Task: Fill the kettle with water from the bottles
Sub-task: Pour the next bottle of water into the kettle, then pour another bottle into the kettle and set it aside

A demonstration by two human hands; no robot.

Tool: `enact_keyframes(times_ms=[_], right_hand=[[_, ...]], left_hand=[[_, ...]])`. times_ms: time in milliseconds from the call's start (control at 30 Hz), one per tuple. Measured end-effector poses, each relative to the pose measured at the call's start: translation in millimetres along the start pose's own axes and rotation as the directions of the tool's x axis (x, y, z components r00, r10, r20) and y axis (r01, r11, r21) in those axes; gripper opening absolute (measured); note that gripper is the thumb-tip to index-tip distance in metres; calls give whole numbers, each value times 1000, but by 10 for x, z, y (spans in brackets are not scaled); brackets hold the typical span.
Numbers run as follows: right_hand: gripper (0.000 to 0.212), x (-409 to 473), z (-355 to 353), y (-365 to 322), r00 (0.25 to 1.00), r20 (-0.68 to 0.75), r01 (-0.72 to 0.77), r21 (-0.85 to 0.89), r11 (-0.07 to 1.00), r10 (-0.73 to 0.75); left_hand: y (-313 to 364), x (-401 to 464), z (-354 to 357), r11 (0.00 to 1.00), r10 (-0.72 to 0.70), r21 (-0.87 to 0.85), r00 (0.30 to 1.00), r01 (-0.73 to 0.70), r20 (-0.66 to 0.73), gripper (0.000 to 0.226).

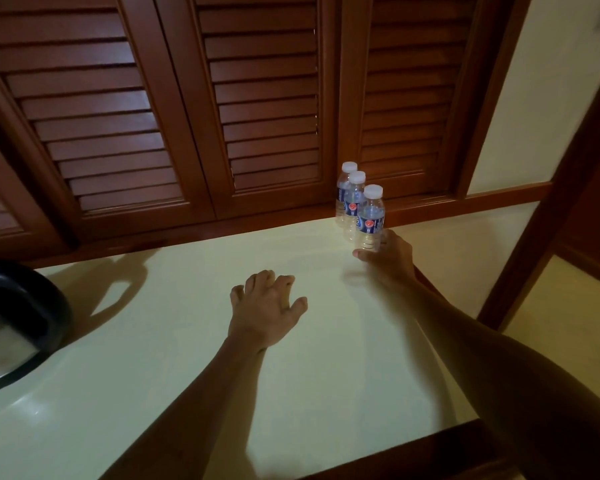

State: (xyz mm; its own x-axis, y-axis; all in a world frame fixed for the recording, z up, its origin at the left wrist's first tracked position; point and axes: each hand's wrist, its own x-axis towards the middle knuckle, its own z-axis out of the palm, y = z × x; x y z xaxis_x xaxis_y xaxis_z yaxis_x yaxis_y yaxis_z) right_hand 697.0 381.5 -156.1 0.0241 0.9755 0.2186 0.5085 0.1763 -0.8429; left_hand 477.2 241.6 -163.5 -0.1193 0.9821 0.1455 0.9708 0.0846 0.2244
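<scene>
A pale cream table runs under dark wooden louvred doors, dimly lit. Three small capped water bottles stand in a tight row at the table's far right, close against the wooden ledge, lined up one behind another so the nearest is easiest to reach. The right hand wraps the base of that nearest bottle, thumb at the front and fingers behind it, a low grip likely meant to lift it away from its neighbours. Its cap is on, so no water has been poured from it yet. The left hand rests palm down on the table, fingers spread and holding nothing, seemingly steadying the reach. The kettle sits at the table's far left edge, well apart from the bottles, its dark rim open upward, ready for pouring.
</scene>
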Motion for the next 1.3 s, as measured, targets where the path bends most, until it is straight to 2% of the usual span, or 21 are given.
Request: enact_keyframes(times_ms=[133,267,400,467,567,667,767,867,967,1067,1167,1300], right_hand=[[53,-44,-20,-14,1000,-7,-15,-34,999,15],[68,-192,-72,-17,994,-54,-104,-81,991,100],[59,-632,-76,-58,997,-20,-70,0,998,70],[56,-875,-65,-136,999,31,-12,-14,1000,12],[46,-1171,11,-252,972,173,188,-181,965,-157],[36,-1389,205,-376,939,256,308,-318,897,-231],[32,-1621,495,-621,898,339,402,-375,836,-280],[30,-1927,918,-966,811,437,547,-333,768,-388],[36,-2310,1461,-1328,755,454,621,-264,738,-473],[32,-2771,1972,-1815,666,559,705,-256,661,-494],[31,-3151,2416,-2259,588,642,747,-199,634,-492],[33,-3524,3002,-2682,553,650,770,-160,618,-521]], left_hand=[[2,-6,-17,1000,-7,-17,1000,8,5,56],[-1,-12,-13,1000,-8,-20,1000,8,-3,56],[-7,-8,-16,1000,-7,-16,1000,7,11,54],[-20,-36,-28,1000,10,-18,1000,-10,16,53],[-103,-179,-80,996,79,-38,997,-79,8,54],[-335,-462,-206,987,148,-66,989,-146,16,59],[-770,-823,-363,986,143,-86,989,-140,27,49],[-1332,-1281,-573,979,160,-136,986,-154,37,39],[-1950,-1832,-821,977,167,-142,985,-158,48,33],[-2593,-2392,-1086,987,107,-123,994,-104,20,31],[-3235,-2889,-1349,989,14,-144,999,-18,-29,31],[-3916,-3427,-1610,970,-128,-217,987,105,-97,20]])
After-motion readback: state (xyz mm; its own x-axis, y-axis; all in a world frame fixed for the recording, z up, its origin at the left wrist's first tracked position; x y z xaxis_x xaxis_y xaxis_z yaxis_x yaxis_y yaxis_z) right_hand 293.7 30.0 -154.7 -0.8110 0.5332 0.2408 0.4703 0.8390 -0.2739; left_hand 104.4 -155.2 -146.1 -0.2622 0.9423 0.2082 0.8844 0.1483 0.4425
